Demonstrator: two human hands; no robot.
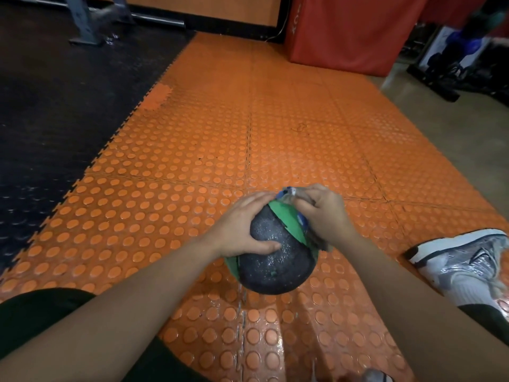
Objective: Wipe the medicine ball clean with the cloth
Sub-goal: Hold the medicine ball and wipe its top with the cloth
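A black medicine ball [275, 267] with green panels rests on the orange studded floor mat, low in the middle of the head view. My left hand [242, 226] lies spread on the ball's upper left side, thumb across its front. My right hand [323, 213] presses a crumpled grey and blue cloth [289, 194] against the ball's upper right side, over a green panel. Most of the cloth is hidden under that hand. The ball's surface glistens with wet specks.
A white and silver sneaker [465, 261] sits on the mat at the right. A red padded box [344, 31] stands at the back. Black rubber flooring [55, 106] lies to the left, with a grey machine leg [85, 23] on it. Dark equipment fills the far right.
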